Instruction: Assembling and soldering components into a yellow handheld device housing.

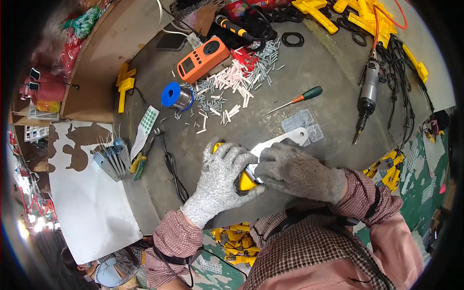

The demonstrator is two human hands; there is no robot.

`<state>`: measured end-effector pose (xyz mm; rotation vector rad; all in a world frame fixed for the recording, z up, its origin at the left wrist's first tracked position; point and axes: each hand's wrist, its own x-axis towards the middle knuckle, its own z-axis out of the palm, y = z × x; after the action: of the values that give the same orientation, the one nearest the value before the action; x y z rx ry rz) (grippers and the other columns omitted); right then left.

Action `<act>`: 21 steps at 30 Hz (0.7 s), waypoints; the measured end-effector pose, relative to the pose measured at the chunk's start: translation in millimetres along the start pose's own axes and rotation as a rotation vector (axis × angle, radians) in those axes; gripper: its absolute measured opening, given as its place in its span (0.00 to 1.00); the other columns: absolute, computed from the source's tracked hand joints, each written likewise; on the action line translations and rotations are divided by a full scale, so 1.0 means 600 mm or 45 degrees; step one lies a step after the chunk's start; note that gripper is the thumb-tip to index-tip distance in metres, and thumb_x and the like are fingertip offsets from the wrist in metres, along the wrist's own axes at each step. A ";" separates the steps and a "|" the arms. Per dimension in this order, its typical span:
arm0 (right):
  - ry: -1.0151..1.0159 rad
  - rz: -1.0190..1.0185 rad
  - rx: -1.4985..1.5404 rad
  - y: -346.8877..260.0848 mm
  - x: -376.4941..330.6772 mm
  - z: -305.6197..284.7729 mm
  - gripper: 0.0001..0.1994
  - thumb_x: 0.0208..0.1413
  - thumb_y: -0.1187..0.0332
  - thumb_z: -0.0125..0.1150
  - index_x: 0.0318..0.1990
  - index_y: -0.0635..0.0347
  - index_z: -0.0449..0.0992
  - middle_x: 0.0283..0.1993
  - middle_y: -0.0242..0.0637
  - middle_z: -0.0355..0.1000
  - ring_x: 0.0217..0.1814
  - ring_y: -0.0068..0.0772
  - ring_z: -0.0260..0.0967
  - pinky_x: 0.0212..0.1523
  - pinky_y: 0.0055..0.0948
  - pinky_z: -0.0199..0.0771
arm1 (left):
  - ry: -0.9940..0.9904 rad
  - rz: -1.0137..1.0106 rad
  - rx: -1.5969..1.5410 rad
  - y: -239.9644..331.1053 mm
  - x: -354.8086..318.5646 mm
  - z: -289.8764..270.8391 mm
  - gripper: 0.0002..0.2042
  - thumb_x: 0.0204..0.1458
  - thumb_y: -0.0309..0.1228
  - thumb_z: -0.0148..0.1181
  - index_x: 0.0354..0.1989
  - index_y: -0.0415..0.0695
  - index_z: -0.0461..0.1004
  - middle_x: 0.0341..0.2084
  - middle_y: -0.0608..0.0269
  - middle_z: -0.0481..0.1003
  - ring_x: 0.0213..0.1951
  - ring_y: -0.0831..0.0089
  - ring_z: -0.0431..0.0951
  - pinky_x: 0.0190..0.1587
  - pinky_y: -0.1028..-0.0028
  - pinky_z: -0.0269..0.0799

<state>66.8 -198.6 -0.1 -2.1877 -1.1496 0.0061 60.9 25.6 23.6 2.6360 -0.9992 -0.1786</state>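
My left hand (221, 180), in a light grey knit glove, is closed round a yellow plastic housing (247, 181) with a dark end. Much of that housing is hidden under the palm and fingers. A flat white plate (301, 135) with a rounded, holed end juts out from it to the upper right. My right hand (296, 169), in a darker grey glove, has its fingers bent over the plate where it meets the housing. Its fingertips are partly hidden. Just beyond the plate lies a clear plastic sheet of round shapes (306, 123). A green-handled screwdriver (308, 93) rests farther off.
Loose screws (268, 58) and pale pink sleeves (233, 79) lie scattered beside an orange meter (203, 60) and a blue solder spool (176, 96). A power screwdriver (369, 87) lies at right. Pliers (138, 165), a black cord (175, 176) and metal plates (111, 159) are at left.
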 end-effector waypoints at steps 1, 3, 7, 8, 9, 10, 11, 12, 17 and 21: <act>-0.005 -0.003 -0.001 -0.004 0.003 -0.004 0.09 0.54 0.66 0.60 0.39 0.61 0.77 0.42 0.41 0.73 0.48 0.42 0.75 0.51 0.38 0.75 | 0.025 -0.033 0.004 0.001 -0.001 0.002 0.30 0.38 0.50 0.74 0.47 0.45 0.74 0.47 0.55 0.72 0.55 0.52 0.70 0.68 0.43 0.49; -0.169 0.032 -0.078 -0.012 0.008 -0.011 0.12 0.54 0.70 0.59 0.45 0.62 0.74 0.44 0.44 0.73 0.48 0.42 0.76 0.50 0.39 0.76 | 0.043 -0.040 0.008 0.001 -0.004 0.004 0.30 0.37 0.50 0.74 0.47 0.45 0.75 0.46 0.55 0.73 0.55 0.52 0.70 0.68 0.42 0.48; -0.143 0.168 -0.219 -0.059 0.008 0.005 0.22 0.53 0.73 0.59 0.56 0.63 0.64 0.45 0.46 0.73 0.46 0.43 0.77 0.51 0.39 0.75 | 0.113 -0.046 0.055 0.003 -0.010 0.008 0.30 0.36 0.50 0.75 0.46 0.46 0.76 0.44 0.56 0.74 0.54 0.52 0.70 0.68 0.42 0.48; -0.150 0.169 -0.221 -0.062 0.007 0.004 0.22 0.53 0.73 0.59 0.56 0.63 0.64 0.45 0.46 0.73 0.46 0.43 0.77 0.51 0.39 0.75 | 0.117 -0.048 0.049 0.004 -0.011 0.007 0.30 0.36 0.50 0.75 0.46 0.46 0.76 0.44 0.56 0.74 0.54 0.52 0.70 0.68 0.42 0.48; -0.153 0.176 -0.138 -0.063 0.004 0.001 0.22 0.54 0.73 0.59 0.56 0.63 0.64 0.45 0.44 0.73 0.47 0.43 0.76 0.51 0.39 0.75 | 0.109 -0.052 0.036 0.005 -0.010 0.007 0.29 0.36 0.49 0.74 0.45 0.46 0.76 0.44 0.56 0.74 0.54 0.52 0.70 0.68 0.42 0.48; -0.156 0.185 -0.056 -0.064 0.002 -0.003 0.21 0.54 0.72 0.59 0.56 0.64 0.65 0.44 0.43 0.73 0.47 0.43 0.76 0.51 0.39 0.74 | 0.102 -0.055 0.023 0.005 -0.009 0.008 0.28 0.36 0.48 0.74 0.45 0.46 0.76 0.43 0.56 0.74 0.54 0.53 0.70 0.68 0.43 0.48; -0.165 0.188 -0.063 -0.060 0.000 -0.008 0.21 0.54 0.72 0.59 0.56 0.64 0.65 0.44 0.43 0.73 0.47 0.43 0.76 0.51 0.39 0.74 | 0.109 -0.055 0.014 0.004 -0.010 0.010 0.28 0.36 0.48 0.74 0.45 0.46 0.76 0.43 0.56 0.74 0.54 0.53 0.70 0.68 0.43 0.48; -0.184 0.139 -0.026 -0.053 -0.004 -0.017 0.20 0.53 0.73 0.59 0.55 0.64 0.67 0.45 0.43 0.73 0.48 0.42 0.76 0.52 0.39 0.74 | 0.140 -0.061 0.015 0.007 -0.010 0.012 0.27 0.36 0.46 0.74 0.44 0.46 0.76 0.43 0.56 0.74 0.53 0.53 0.71 0.68 0.44 0.49; 0.571 0.958 -0.270 0.052 -0.063 -0.111 0.23 0.57 0.65 0.62 0.58 0.65 0.71 0.51 0.51 0.71 0.57 0.55 0.68 0.59 0.44 0.69 | 0.361 -0.169 0.005 0.000 -0.023 0.033 0.23 0.37 0.42 0.74 0.40 0.45 0.75 0.38 0.57 0.75 0.47 0.54 0.73 0.61 0.48 0.55; 0.574 1.233 -1.034 0.229 -0.160 -0.156 0.37 0.55 0.59 0.64 0.69 0.65 0.57 0.66 0.61 0.59 0.67 0.66 0.56 0.67 0.50 0.61 | 0.470 -0.109 -0.035 0.015 0.014 0.030 0.21 0.38 0.40 0.74 0.38 0.46 0.74 0.34 0.59 0.73 0.43 0.55 0.72 0.59 0.51 0.56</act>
<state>136.1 -375.5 -29.9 -3.0027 0.3035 -0.5859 57.6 9.5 9.6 2.5571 -0.7545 0.2652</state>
